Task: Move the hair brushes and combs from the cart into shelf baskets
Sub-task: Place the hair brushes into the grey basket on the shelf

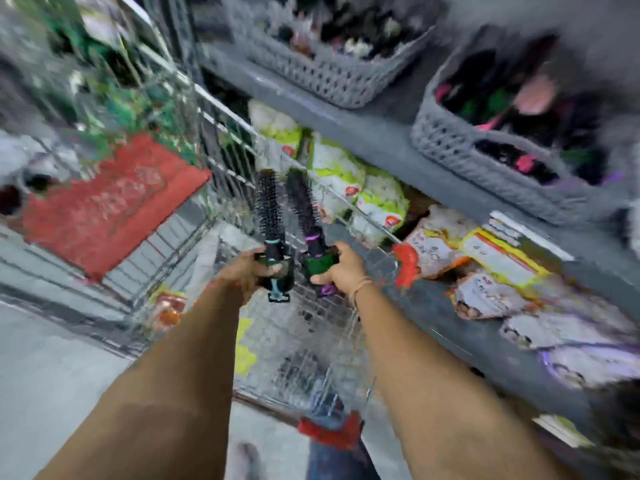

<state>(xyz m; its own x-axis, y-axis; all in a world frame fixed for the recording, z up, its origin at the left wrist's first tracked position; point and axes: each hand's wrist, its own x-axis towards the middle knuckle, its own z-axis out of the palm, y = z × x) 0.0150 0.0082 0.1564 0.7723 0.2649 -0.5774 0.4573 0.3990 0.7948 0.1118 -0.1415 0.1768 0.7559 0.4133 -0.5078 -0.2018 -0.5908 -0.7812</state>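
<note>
The picture is blurred by motion. My left hand grips the handle of a black round hair brush with teal trim, held upright over the wire cart. Beside it, my right hand grips a second black round brush with purple trim, also upright. Both brushes stand side by side, close but apart. Two grey woven shelf baskets, one at the top middle and one at the right, hold dark brushes and pink and green items.
A red mat lies in the cart at the left. Below the grey shelf board lie white and green packets and orange and yellow packets. The cart's red handle is near my body.
</note>
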